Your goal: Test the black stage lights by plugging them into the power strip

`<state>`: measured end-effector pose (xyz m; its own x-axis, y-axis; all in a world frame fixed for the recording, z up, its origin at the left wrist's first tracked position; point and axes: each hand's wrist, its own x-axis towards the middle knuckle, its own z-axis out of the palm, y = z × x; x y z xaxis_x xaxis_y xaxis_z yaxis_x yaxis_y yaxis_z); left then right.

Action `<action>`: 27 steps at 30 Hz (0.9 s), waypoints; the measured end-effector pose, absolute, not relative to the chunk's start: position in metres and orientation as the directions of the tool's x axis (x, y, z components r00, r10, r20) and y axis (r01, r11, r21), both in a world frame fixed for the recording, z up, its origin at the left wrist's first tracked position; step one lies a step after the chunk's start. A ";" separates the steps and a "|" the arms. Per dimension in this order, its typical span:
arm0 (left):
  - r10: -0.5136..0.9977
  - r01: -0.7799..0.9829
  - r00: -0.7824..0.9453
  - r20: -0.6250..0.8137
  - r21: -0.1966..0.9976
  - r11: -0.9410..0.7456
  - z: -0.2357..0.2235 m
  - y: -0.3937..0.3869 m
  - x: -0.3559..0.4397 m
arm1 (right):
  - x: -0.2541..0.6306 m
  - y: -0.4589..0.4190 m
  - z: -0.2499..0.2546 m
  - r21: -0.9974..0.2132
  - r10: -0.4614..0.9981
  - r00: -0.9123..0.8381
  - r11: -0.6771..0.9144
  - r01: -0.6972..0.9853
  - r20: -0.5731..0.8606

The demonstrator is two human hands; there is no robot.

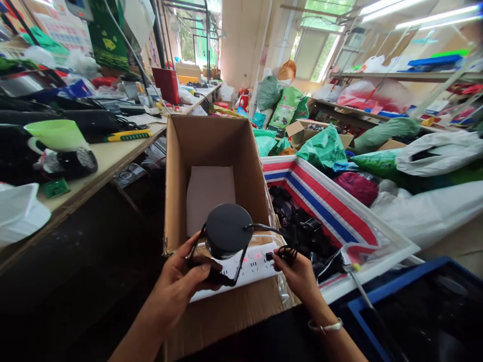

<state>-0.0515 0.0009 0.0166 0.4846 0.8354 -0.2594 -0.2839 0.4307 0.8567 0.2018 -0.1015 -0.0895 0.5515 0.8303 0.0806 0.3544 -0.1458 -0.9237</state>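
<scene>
My left hand (pixel 183 284) is closed around the base of a round black device (pixel 227 230) and holds it over a white power strip (pixel 249 266). Red lights glow on the strip, which rests on the near edge of an open cardboard box (pixel 181 176). My right hand (pixel 298 274) pinches the black cable plug (pixel 284 253) at the strip's right end. The cable runs from the device to that plug. A white sheet (pixel 209 193) lies at the bottom of the box.
A red, white and blue striped bag (pixel 335 206) full of black parts stands right of the box. A blue crate (pixel 415 301) is at the lower right. A cluttered workbench (pixel 105 161) runs along the left. Green and white bags pile up behind.
</scene>
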 end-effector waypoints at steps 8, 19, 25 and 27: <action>0.834 -0.314 0.489 -0.255 0.841 0.441 0.000 0.007 -0.050 | 0.205 -0.104 -0.080 -0.863 0.849 0.519 -0.186 0.470 0.099; 0.839 -0.357 0.500 -0.215 0.831 0.427 -0.017 0.018 -0.051 | 0.203 -0.103 -0.088 -0.753 0.877 0.458 -0.200 0.627 0.148; 0.844 -0.408 0.506 -0.175 0.814 0.413 -0.033 0.021 -0.038 | 0.204 -0.103 -0.109 -0.732 0.864 0.469 -0.199 0.652 0.183; 0.839 -0.447 0.531 -0.119 0.802 0.396 -0.038 0.020 -0.030 | 0.208 -0.105 -0.116 -0.732 0.868 0.457 -0.180 0.657 0.196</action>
